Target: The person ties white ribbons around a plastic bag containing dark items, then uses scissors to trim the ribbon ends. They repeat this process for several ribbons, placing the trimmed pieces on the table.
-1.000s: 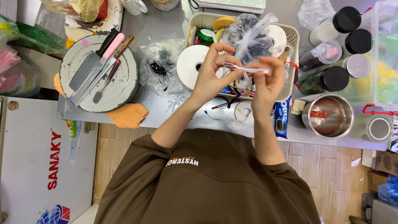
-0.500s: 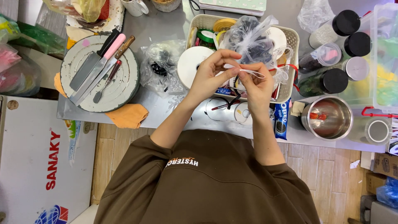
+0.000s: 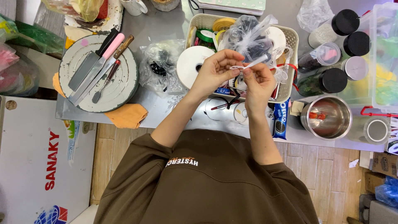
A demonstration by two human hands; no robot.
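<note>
With both the left hand and right hand pinched shut on the thin white ribbon just above the basket, a loosened grip could let its small loop slip undone into the clutter beneath

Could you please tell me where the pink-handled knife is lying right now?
The pink-handled knife lies on the round white turntable at the left of the head view, between a black-handled knife and a wooden-handled one.
</note>
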